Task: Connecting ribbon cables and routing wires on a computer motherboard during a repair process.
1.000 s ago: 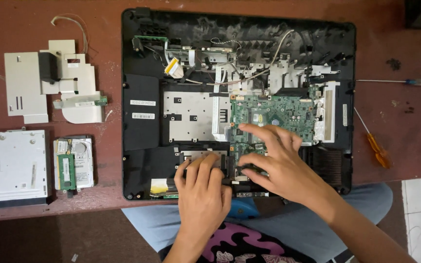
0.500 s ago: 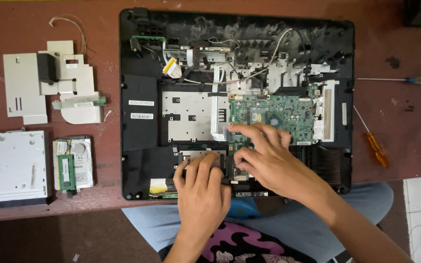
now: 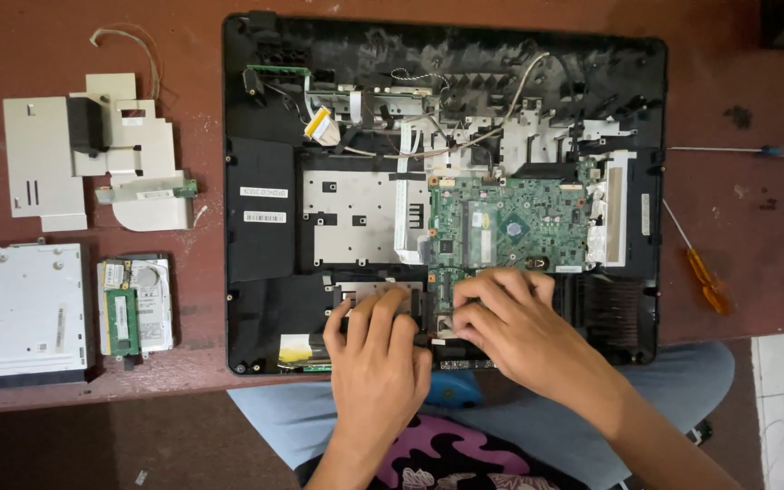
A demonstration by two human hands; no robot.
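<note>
Head view: opened laptop chassis (image 3: 265, 236) fills centre frame, covers already off, green motherboard (image 3: 510, 227) still seated at centre right. Left hand (image 3: 378, 349) and right hand (image 3: 510, 322) press fingertips on the board's lower edge; whether they pinch anything, cannot tell. Removed optical drive (image 3: 20, 313), hard drive (image 3: 151, 304), metal brackets (image 3: 47, 163) lie at left; orange screwdriver (image 3: 700, 272) at right. Loose cables (image 3: 465, 136) cross above the board.

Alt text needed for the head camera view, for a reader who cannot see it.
Two bare hands, left hand and right hand, press on the near edge of an opened laptop chassis beside its green circuit board. Removed metal parts lie left; two screwdrivers lie right.
</note>
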